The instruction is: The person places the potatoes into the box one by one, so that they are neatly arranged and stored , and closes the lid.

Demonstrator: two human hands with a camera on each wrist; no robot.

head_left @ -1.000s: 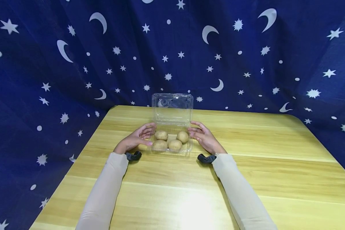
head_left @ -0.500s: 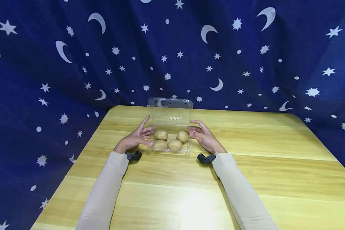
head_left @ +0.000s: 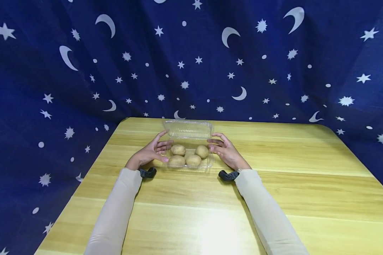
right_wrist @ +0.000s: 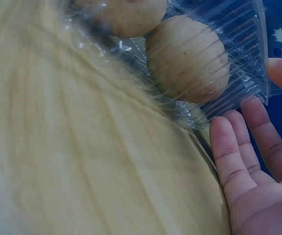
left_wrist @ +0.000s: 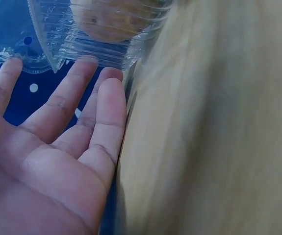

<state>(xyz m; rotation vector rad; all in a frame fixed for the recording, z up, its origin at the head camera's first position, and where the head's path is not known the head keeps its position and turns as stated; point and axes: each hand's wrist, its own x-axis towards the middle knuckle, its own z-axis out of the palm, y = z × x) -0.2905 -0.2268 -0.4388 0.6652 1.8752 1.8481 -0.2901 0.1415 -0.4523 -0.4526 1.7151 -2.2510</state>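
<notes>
A clear plastic clamshell box [head_left: 205, 165] stands on the table in the head view, with several potatoes [head_left: 177, 149] inside. Its hinged lid [head_left: 189, 129] is raised at the back and looks tipped forward. My left hand [head_left: 148, 152] is at the box's left side, fingers spread. In the left wrist view its index fingertip [left_wrist: 12, 63] meets the lid and other fingertips lie against the ribbed wall. At the right side is my right hand [head_left: 227, 152]. Its index fingertip [right_wrist: 280, 73] is at the lid's edge, with other fingers by the wall below the potato [right_wrist: 187, 58].
The box rests on a light wooden table [head_left: 274, 184], whose back edge lies a short way behind the lid. A dark blue curtain [head_left: 210, 78] with white moons and stars hangs behind and to the left. A black wrist device [head_left: 228, 175] sits on each wrist.
The lid has swung down from upright, its top edge now much lower. My left index finger straightened outward, then came back to the lid. The potatoes and the box's base have stayed put.
</notes>
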